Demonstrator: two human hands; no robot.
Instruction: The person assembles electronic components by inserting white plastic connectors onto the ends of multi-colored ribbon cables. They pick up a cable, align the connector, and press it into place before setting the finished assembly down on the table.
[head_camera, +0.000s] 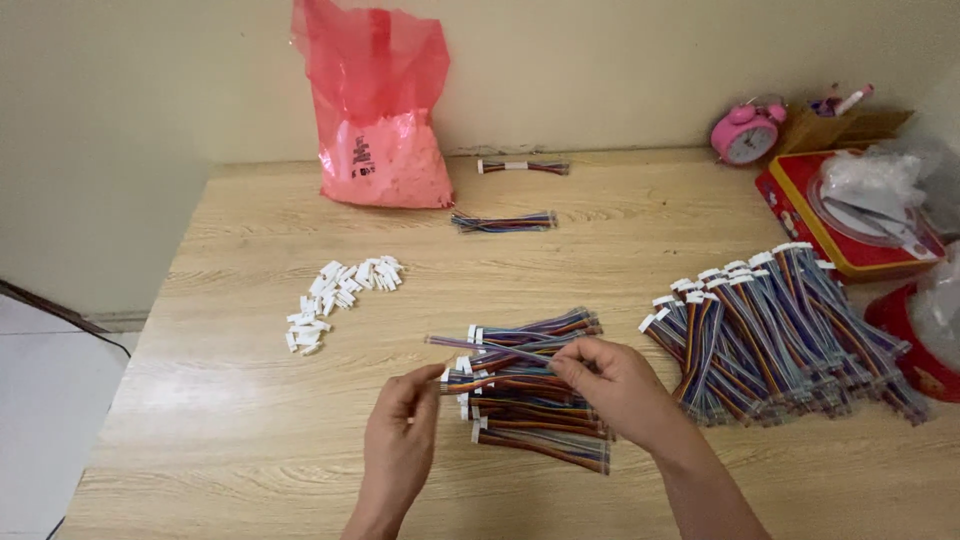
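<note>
Matt wood-grain table (250, 440), glossy plastic bag (380, 70)

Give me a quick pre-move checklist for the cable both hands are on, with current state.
1. Cable held at both ends: left hand pinches one end, right hand the other. Ok.
2. Held ribbon cable lifted free of the pile beneath: cannot tell.
3. Loose white connectors within reach on the table: ok.
4. Large finished-looking cable stack kept apart from the working pile: ok.
5. Connector already on the held end: cannot tell.
</note>
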